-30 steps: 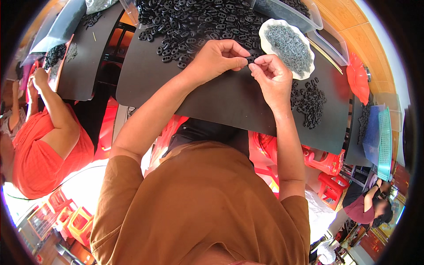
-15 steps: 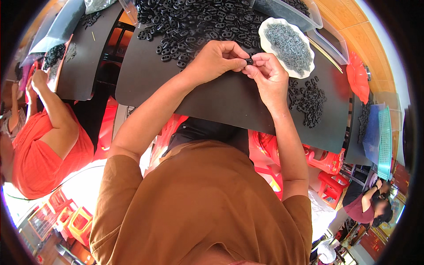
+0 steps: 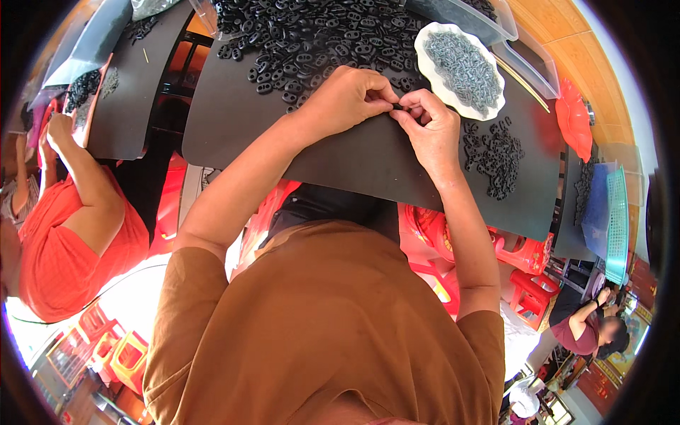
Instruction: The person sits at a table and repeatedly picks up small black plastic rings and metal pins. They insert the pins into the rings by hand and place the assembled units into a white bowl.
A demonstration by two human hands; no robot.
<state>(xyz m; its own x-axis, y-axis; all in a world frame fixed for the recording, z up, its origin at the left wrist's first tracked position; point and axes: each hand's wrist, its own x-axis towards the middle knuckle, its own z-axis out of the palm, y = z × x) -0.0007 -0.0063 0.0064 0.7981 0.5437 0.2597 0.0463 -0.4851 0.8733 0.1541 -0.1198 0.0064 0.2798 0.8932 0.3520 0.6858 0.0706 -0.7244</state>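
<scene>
Between my two hands, over the dark tabletop (image 3: 333, 163), is a small black oval plastic piece (image 3: 399, 107). My left hand (image 3: 348, 98) pinches its left end with thumb and fingertips. On the other end the thumb and fingers of my right hand (image 3: 429, 126) are closed. Only a thin strip of the piece shows, the rest being covered by fingertips. Beyond my hands spreads a big heap of black oval two-hole pieces (image 3: 322, 39). A white scalloped dish (image 3: 427, 62) of tiny clear-grey parts (image 3: 464, 71) stands just past my right hand.
Smaller black parts (image 3: 496, 159) lie loose right of my right forearm. Clear plastic bins (image 3: 460, 18) stand at the far edge, thin sticks (image 3: 523, 83) beside them. A red dish (image 3: 574, 124) sits far right. Someone in red (image 3: 85, 241) works at a table on the left.
The black piece has turned and now shows as a thin strip instead of its holed face. My right fingers have curled in more. Both hands stay over the same spot.
</scene>
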